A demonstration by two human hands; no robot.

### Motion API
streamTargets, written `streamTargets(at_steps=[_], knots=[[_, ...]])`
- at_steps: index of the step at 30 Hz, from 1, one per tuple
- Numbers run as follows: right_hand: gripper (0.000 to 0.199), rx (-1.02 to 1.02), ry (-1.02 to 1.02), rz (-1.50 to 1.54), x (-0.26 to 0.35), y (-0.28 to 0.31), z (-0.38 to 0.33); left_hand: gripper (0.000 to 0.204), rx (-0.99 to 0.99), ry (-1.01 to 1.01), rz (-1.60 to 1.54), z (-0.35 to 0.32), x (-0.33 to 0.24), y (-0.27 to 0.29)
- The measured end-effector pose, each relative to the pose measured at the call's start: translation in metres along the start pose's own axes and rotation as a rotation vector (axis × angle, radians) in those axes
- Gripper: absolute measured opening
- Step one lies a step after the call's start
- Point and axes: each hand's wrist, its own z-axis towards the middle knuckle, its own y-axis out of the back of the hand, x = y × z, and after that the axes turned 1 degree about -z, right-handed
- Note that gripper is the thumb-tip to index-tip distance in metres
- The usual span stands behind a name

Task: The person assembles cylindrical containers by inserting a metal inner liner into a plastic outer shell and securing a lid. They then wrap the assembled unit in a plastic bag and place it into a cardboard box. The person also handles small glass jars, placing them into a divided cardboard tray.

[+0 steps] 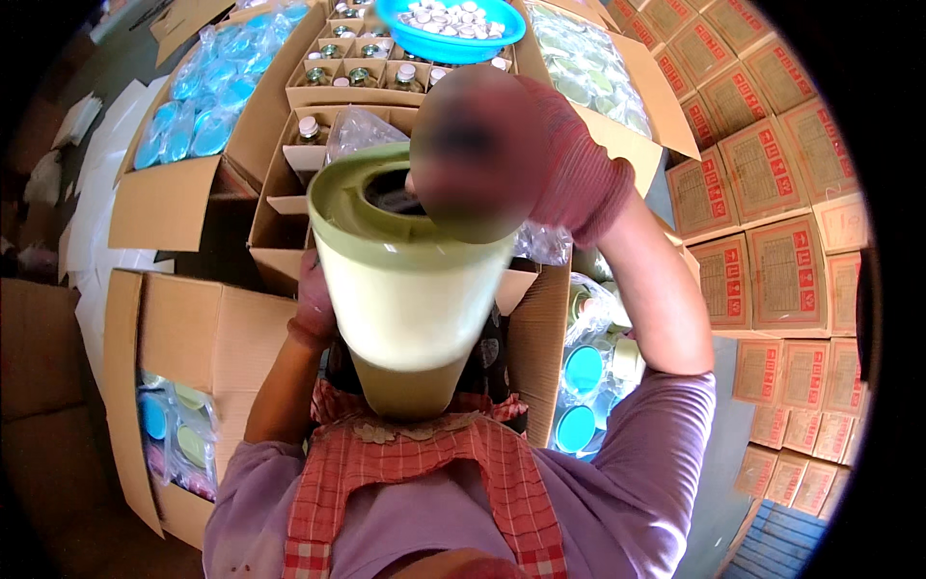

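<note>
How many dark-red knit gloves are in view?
2: one on the right hand at the top of the tall pale-green container, one on the left hand, partly hidden behind it.

Right hand (526,145) partly blurred, left hand (313,294) partly hidden behind container (410,299), blue basin (444,46) cut off above

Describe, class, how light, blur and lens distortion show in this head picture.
Head view: a round blurred patch hides much of the gloved right hand; bright light whitens the green-rimmed container; the carton stack on the right curves toward the black rim; the brown boxes at far left sit in shadow.
</note>
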Motion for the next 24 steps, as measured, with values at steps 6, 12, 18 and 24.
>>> streamTargets(at_steps=[6,12,18,24], knots=[[0.041,-0.37,-0.676,0.549,-0.096,-0.065,-0.024,0.011,-0.109,-0.617,0.844,0.012,0.026,0.067],[0.069,-0.269,-0.713,0.398,-0.135,-0.157,-0.011,0.016,-0.127,-0.471,0.749,0.003,0.006,0.066],[0.082,-0.175,-0.724,0.359,-0.125,-0.206,0.061,0.018,-0.2,-0.381,0.704,0.007,0.013,0.066],[0.069,0.166,-0.778,0.413,-0.129,-0.251,0.102,0.023,-0.022,-0.362,0.534,0.013,-0.01,0.037]])
